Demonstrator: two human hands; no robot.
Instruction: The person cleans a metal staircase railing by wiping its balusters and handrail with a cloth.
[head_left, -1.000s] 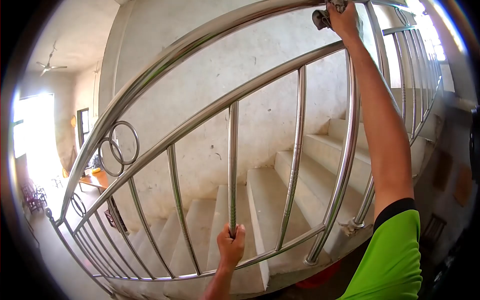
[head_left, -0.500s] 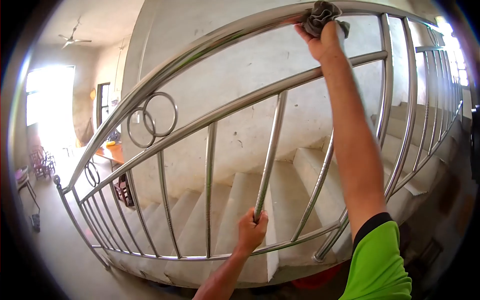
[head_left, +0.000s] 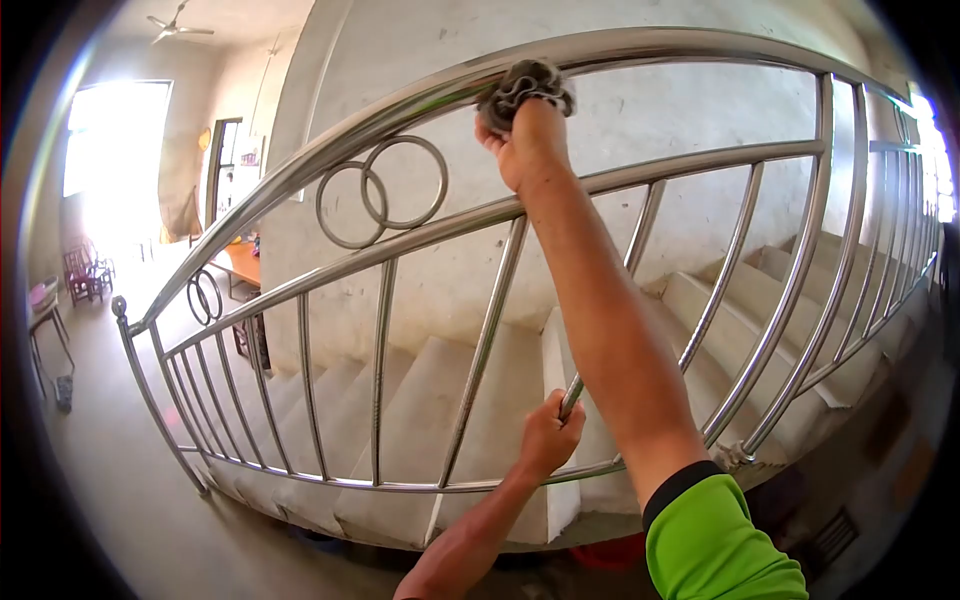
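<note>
A crumpled grey cloth (head_left: 527,90) is in my right hand (head_left: 535,145), pressed against the underside and near face of the thick steel handrail (head_left: 700,45). My right arm reaches up across the railing, and part of the fingers is hidden behind the cloth. Lower down, my left hand (head_left: 552,437) is wrapped around a thin steel baluster (head_left: 644,222), near its bottom end. My right forearm hides the middle of that baluster. Left of the cloth, two interlocked metal rings (head_left: 381,192) sit between the handrail and the lower rail (head_left: 445,232).
Concrete steps (head_left: 405,410) run behind the railing, beside a scuffed pale wall (head_left: 460,290). At the far left are a wooden table (head_left: 236,262), chairs (head_left: 85,272) and a bright doorway (head_left: 120,160). Something red (head_left: 610,552) lies below the stair edge.
My right hand and the cloth have slid left along the handrail, closer to the rings. My left hand still grips a baluster. The view has shifted a little.
</note>
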